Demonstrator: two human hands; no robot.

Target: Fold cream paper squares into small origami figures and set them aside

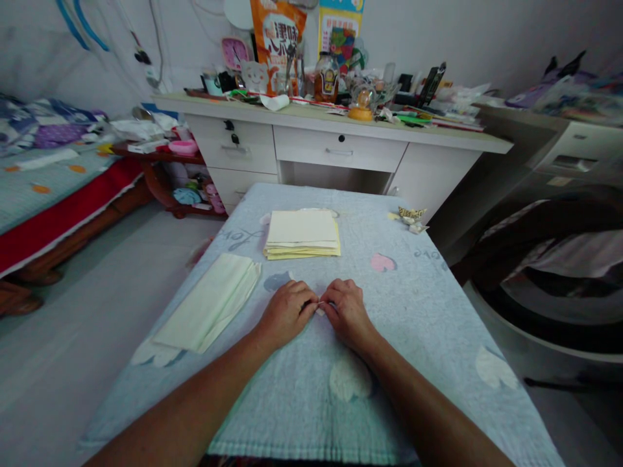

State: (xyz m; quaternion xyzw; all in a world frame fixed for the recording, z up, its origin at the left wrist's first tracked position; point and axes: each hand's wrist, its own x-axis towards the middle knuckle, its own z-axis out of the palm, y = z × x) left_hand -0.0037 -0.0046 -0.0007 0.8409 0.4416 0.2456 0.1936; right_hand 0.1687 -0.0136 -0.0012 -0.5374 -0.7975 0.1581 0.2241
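My left hand [291, 310] and my right hand [346, 310] meet over the middle of the cloth-covered table [418, 311]. Both are closed in a pinch, fingertips almost touching, on a small whitish piece [320, 303]. Fingers cover most of it, so its kind cannot be made out. Beyond the hands lies a stack of cream and yellow paper sheets [302, 228]. To the left of my left hand rests a pile of long, pale folded sheets [209, 301], set at a slant. Small folded scraps [411, 214], one patterned yellow and black, sit near the far right corner.
A white desk [311, 139] crowded with jars, a bag and papers stands behind the table. At the right is a front-loading washing machine [559, 259]. A bed [63, 181] and a low wooden shelf [160, 175] are on the left.
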